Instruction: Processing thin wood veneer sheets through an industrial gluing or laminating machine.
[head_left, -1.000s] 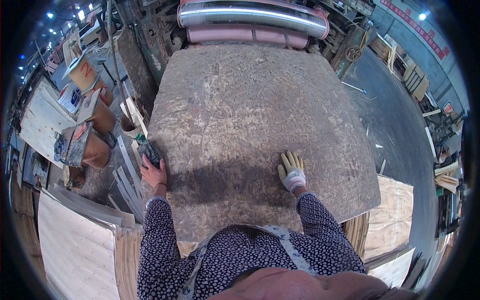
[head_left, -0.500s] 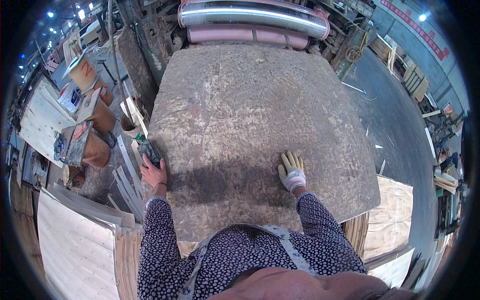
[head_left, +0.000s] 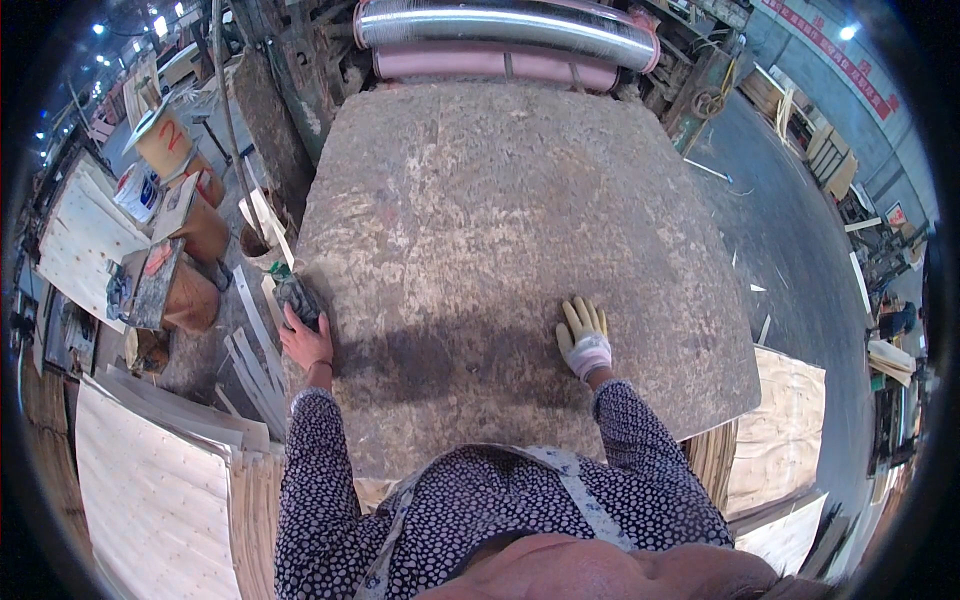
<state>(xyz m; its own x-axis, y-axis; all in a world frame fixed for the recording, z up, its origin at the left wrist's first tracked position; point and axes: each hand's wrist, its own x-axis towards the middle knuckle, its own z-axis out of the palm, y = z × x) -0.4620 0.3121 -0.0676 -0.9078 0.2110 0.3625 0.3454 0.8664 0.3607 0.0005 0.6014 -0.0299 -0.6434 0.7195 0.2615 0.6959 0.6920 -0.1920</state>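
A large, worn, mottled wooden board (head_left: pixel 500 200) fills the middle of the view in front of me. My left hand (head_left: pixel 307 342), bare, rests at its left edge with fingers apart, touching a dark crumpled bundle (head_left: pixel 296 294) with some green on it, which I cannot make out clearly. My right hand (head_left: pixel 583 340), in a cream-and-white glove, lies open and flat on the right half of the board, holding nothing.
Chrome (head_left: pixel 505 30) and pink (head_left: pixel 450 63) rollers lie beyond the board. Left are buckets (head_left: pixel 190 296), loose strips (head_left: pixel 250 375) and veneer stacks (head_left: pixel 150 470). Right are another veneer stack (head_left: pixel 785 420), a grey floor (head_left: pixel 790 250) and a bent-over person (head_left: pixel 900 322) at the far edge.
The view has shifted very slightly, with the board and hands a little higher in the picture. My hands stay in place on the board. The far-right person has come more into sight.
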